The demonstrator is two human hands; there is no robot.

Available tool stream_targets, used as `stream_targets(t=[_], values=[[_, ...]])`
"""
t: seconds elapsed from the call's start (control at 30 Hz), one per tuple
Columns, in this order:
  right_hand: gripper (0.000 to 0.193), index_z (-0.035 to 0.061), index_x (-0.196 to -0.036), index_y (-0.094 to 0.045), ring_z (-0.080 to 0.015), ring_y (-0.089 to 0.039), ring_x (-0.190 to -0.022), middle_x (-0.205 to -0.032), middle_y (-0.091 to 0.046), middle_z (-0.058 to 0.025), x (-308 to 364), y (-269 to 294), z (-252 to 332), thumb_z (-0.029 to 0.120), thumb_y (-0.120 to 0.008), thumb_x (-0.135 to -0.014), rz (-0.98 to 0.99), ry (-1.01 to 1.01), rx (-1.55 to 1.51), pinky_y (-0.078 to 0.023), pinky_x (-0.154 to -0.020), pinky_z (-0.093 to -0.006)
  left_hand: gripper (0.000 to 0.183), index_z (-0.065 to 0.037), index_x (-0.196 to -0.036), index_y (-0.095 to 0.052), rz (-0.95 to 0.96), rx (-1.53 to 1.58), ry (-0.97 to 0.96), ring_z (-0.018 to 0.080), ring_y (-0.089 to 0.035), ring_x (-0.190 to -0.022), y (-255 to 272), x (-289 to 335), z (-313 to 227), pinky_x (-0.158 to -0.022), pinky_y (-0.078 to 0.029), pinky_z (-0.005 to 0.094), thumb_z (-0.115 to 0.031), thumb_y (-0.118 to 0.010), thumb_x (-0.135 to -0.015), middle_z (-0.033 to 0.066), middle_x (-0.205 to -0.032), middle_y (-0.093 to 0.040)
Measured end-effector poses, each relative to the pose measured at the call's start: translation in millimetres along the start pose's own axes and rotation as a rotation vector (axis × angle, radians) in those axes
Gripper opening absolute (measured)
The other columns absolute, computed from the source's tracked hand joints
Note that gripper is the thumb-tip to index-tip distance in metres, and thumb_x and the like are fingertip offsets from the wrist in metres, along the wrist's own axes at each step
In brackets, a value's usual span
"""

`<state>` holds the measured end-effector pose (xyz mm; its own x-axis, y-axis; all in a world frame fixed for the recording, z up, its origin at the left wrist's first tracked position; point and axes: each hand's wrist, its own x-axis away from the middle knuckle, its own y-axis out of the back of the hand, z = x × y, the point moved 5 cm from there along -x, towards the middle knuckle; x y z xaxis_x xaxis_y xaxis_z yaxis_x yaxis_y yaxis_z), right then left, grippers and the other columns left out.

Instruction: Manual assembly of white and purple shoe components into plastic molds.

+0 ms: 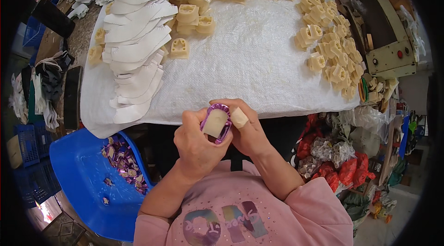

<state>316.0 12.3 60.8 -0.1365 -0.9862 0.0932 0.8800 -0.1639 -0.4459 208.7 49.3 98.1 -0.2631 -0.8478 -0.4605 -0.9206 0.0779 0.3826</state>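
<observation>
In front of my chest, my left hand is closed around a shoe heel. Its flat cream face points up, and shiny purple material wraps the sides, with a pleated rim along the curved edge. My right hand is closed on the heel's far right side, its fingers partly hidden behind it. A cream wrapping covers the tip of my right thumb. Beyond my hands, bare cream heels with holes lie on a white woven sheet. A long overlapping row of white cut pieces lies to their left.
A blue basin at lower left holds several purple-wrapped heels. More cream heels are heaped along the sheet's right side. A dark phone lies at left. Red plastic bags sit at lower right, below a beige machine.
</observation>
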Motion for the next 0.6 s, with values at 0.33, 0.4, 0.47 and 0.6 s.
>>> stream_targets(t=[0.33,0.4,0.47,0.6], values=[[0.032,0.0017,-0.119,-0.054,-0.0197,-0.054,-0.094,-0.104,-0.057,-0.0098,-8,0,23,0.022,-0.049,-0.094,0.066,0.229,0.494,-0.042,-0.084,-0.0315,0.038,0.0,-0.09,-0.049,0.064,0.12,0.164,0.0159,-0.06,-0.055,7,-8,13,-0.051,-0.049,0.0274,-0.01,-0.078,-0.068,0.0106,-0.072,-0.06],[0.037,0.0029,-0.121,-0.053,-0.018,-0.051,-0.094,-0.103,-0.054,-0.0087,-14,8,22,0.028,-0.052,-0.093,0.116,0.18,0.4,-0.041,-0.084,-0.031,0.035,-0.001,-0.091,-0.049,0.132,0.312,0.374,0.0112,-0.06,-0.06,8,-7,22,-0.054,-0.049,0.0252,-0.01,-0.076,-0.071,0.009,-0.074,-0.061],[0.041,0.0037,-0.124,-0.051,-0.016,-0.047,-0.093,-0.102,-0.051,-0.0076,-16,1,24,0.03,-0.053,-0.093,0.316,0.267,0.456,-0.04,-0.082,-0.03,0.029,-0.001,-0.093,-0.049,0.3,0.93,0.624,0.0056,-0.058,-0.075,-2,3,26,-0.064,-0.048,0.0208,-0.012,-0.071,-0.077,0.0051,-0.079,-0.06],[0.028,0.0032,-0.107,-0.053,-0.0257,-0.047,-0.089,-0.099,-0.051,-0.0114,-10,-5,30,0.027,-0.053,-0.092,0.217,0.331,0.681,-0.039,-0.08,-0.0326,0.033,-0.001,-0.097,-0.051,0.565,0.949,0.686,0.0053,-0.051,-0.073,2,11,27,-0.06,-0.042,0.0204,-0.026,-0.067,-0.084,0.0041,-0.082,-0.058]])
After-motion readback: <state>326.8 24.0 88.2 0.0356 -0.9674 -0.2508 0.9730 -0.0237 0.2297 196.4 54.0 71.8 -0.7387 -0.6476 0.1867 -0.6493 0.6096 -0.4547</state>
